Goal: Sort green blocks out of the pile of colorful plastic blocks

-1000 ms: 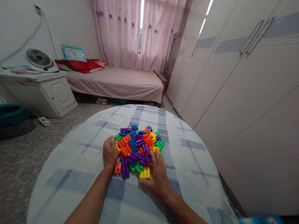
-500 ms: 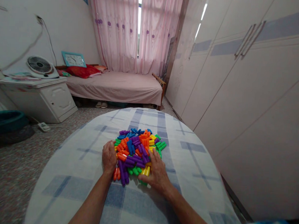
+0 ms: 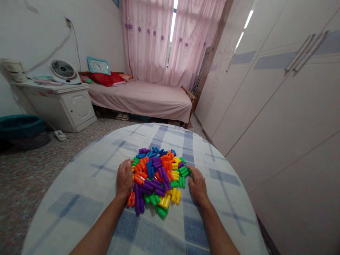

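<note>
A heap of plastic toy building pieces point(image 3: 157, 183) in purple, orange, blue, green and yellow lies on the checked tablecloth point(image 3: 160, 238). My left hand point(image 3: 125, 179) rests along the heap's left side, fingers stretched forward and holding nothing; its fingertips touch or nearly touch the edge pieces. On the right side, my right hand point(image 3: 198, 185) lies with its fingers extended and its fingertips at the green pieces point(image 3: 184, 171). Nothing is in its grasp. Close to me, a loose green piece point(image 3: 162, 212) and a purple piece point(image 3: 137, 204) lie at the heap's front.
Beyond the round table stands a bed point(image 3: 143, 98) with a pink sheet. White wardrobe doors point(image 3: 292, 128) run along the right. At left are a white cabinet point(image 3: 78, 109) with a fan point(image 3: 65, 71) on it and a teal bin point(image 3: 18, 126) on the floor.
My right hand has moved off the heap's front right to its outer right edge, uncovering yellow and green pieces. My left hand stays beside the heap. The camera view has turned slightly left.
</note>
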{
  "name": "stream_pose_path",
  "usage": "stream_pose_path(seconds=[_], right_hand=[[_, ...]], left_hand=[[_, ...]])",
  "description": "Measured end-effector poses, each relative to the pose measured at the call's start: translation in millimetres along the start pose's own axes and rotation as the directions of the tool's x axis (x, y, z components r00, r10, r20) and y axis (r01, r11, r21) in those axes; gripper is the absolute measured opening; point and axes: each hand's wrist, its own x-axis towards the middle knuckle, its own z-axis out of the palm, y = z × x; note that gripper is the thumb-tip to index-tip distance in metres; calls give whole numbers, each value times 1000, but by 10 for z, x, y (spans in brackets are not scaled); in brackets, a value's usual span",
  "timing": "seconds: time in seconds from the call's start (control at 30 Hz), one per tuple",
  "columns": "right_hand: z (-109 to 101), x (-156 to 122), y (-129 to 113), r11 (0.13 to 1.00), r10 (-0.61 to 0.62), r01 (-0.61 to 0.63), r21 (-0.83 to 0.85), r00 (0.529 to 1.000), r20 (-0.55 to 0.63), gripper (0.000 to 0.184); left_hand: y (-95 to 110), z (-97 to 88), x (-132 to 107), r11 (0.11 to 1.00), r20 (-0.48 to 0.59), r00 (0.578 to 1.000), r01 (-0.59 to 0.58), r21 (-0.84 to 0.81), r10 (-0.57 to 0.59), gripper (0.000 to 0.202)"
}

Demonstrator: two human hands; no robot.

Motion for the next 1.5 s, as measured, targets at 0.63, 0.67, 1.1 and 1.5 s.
stream_pose_path(seconds=[0.63, 0.67, 1.1, 1.5], right_hand=[[-190, -129, -175, 991, 87, -91, 96, 995, 45, 27], [-205, -128, -155, 989, 98, -100, 108, 995, 21, 28], [-584, -163, 429, 834, 404, -519, -190, 807, -431, 31], [-412, -133, -56, 998, 52, -51, 35, 998, -26, 24]], left_hand=[[47, -30, -8, 998, 23, 999, 49, -28, -48, 44], [47, -30, -8, 998, 23, 998, 54, -27, -54, 45], [42, -25, 0, 999, 27, 999, 37, -3, -37, 46], [64, -40, -22, 1000, 22, 1000, -1, 9, 1, 42]])
